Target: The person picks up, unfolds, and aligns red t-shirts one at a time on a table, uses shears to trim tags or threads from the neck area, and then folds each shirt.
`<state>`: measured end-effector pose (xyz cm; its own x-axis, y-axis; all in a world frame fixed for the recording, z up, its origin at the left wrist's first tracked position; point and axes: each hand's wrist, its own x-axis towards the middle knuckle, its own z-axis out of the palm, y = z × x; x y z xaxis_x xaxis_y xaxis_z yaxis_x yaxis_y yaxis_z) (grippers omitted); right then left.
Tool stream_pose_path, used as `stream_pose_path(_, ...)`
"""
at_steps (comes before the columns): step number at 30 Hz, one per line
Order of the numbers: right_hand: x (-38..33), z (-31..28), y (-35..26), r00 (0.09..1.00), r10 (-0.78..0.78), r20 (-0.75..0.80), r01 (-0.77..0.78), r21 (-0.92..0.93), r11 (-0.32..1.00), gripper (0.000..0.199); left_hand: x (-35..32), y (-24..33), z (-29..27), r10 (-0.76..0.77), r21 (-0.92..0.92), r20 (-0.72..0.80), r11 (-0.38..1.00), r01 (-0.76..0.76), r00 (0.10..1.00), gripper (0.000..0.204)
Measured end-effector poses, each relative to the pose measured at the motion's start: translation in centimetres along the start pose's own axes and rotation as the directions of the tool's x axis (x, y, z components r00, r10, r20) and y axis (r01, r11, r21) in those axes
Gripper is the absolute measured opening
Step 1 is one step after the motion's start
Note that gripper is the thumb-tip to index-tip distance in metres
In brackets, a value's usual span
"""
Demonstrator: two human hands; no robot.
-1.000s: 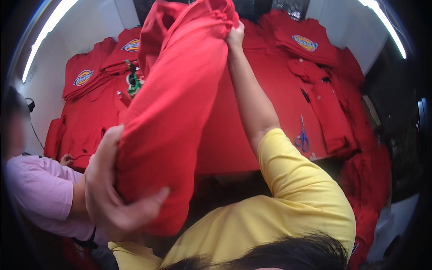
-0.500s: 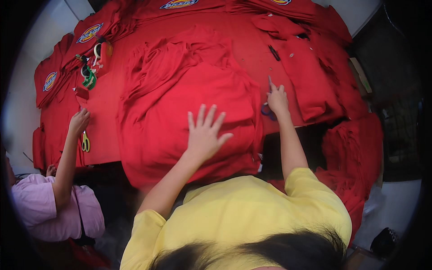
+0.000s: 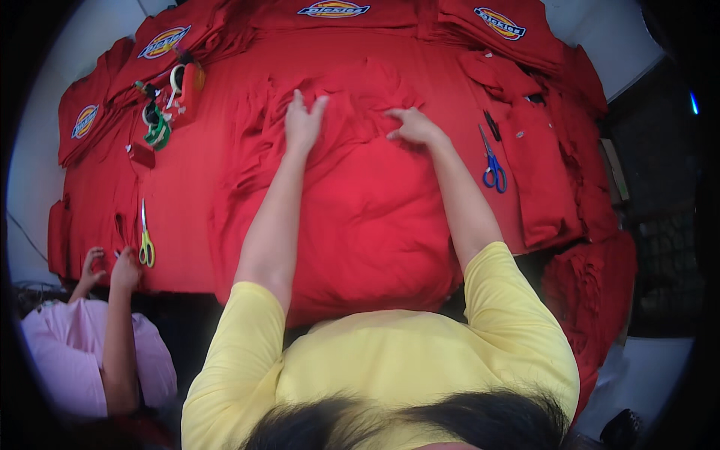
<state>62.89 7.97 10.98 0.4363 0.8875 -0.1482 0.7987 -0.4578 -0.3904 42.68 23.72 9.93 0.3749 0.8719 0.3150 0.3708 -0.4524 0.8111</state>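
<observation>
One wide table fills most of my view, covered all over in red cloth, with stacks of folded red garments along its far edge, each showing an oval patch. More red pieces lie piled on the right side and spill off the edge there.

Next in size is the red garment spread in the middle of the table, straight in front of me, its near hem hanging over the table edge toward my yellow shirt. Its far end is bunched and wrinkled. My left hand lies flat on that wrinkled part, fingers stretched open and close together, pressing the cloth and gripping nothing. My right hand is just beside it, also on the cloth, fingers half curled with the tips on a fold; I cannot tell whether it pinches the fabric.

At the lower left a person in a pink top has both hands at the table edge, near yellow-handled scissors. Blue-handled scissors lie right of my right arm. A small heap of green and white tools sits at the far left.
</observation>
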Motion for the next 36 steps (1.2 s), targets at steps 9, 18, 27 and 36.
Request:
stream_pose_path(9, 2.5, -6.7, -2.5, 0.776, -0.218, -0.592, 0.199, -0.098, 0.975, 0.035, 16.1, -3.9, -4.9, -0.035, -0.257, -0.050, 0.966, 0.021, 0.998, 0.032)
stream_pose_path(18, 10.4, -1.1, -3.6, 0.968, -0.098, -0.231, 0.104, 0.015, 0.994, 0.030, 24.1, -5.4, -12.1, 0.171, -0.053, 0.337, 0.985, -0.162, 0.926, 0.016)
stream_pose_path(27, 9.2, -13.6, 0.5, 0.821, 0.033, -0.570, 0.436, 0.663, 0.609, 0.020, 23.1, -2.9, -12.7, 0.244, -0.664, 0.320, 0.747, 0.034, 0.915, 0.024)
stream_pose_path(36, 18.7, -6.5, 8.5, 0.978, 0.142, -0.153, 0.006, 0.700, 0.714, 0.015, 25.4, -7.3, -4.1, -0.209, -0.181, 0.801, 0.808, 0.560, 0.562, 0.031)
